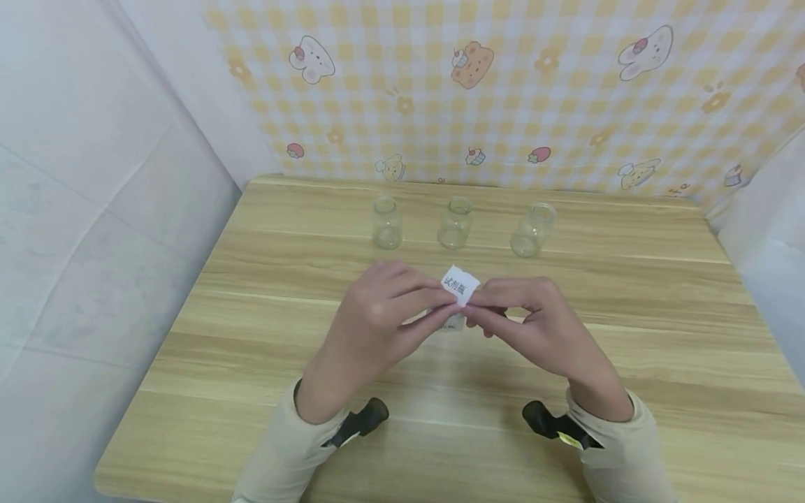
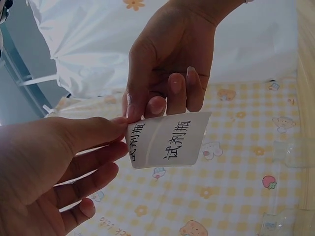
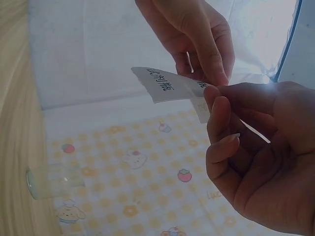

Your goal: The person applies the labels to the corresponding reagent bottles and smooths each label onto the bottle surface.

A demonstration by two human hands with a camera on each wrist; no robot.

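Note:
Above the middle of the table, a small white label strip (image 1: 460, 282) printed with black Chinese characters is held between both hands. My left hand (image 1: 385, 314) pinches its edge between thumb and index finger, the other fingers loosely bent. At nearly the same spot my right hand (image 1: 542, 323) pinches it too, the two thumb tips almost touching. In the left wrist view the label (image 2: 179, 140) shows the printed words twice, one set partly cut off near the fingers. A second flap of the label (image 3: 199, 109) hangs below the right fingertips in the right wrist view.
Beyond the hands, three clear glass bottles stand in a row: a left bottle (image 1: 386, 225), a middle bottle (image 1: 455, 225) and a right bottle (image 1: 532, 232). The wooden table (image 1: 264, 335) ends at a yellow checked cloth (image 1: 428, 84) behind them.

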